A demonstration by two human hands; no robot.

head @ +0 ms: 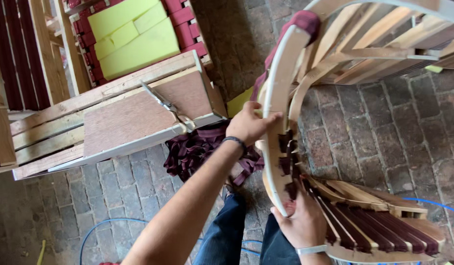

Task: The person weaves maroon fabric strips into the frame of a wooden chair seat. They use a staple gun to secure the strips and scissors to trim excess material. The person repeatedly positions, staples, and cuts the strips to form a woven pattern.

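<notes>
A curved wooden chair frame [278,88] stands in front of me, with dark maroon straps [287,156] woven across it. My left hand [249,122] grips the curved rail near its middle; a dark band sits on that wrist. My right hand [299,222] holds the lower part of the frame where the straps run over wooden slats [379,230]; a pale band is on that wrist. A maroon strap end [305,20] wraps over the top of the rail.
Scissors [169,108] lie on a plywood board [138,115] atop a wooden frame at left. A heap of maroon straps [192,149] lies on the brick floor. Yellow-green foam [131,37] sits in another frame behind. A blue cable [97,230] runs across the bricks.
</notes>
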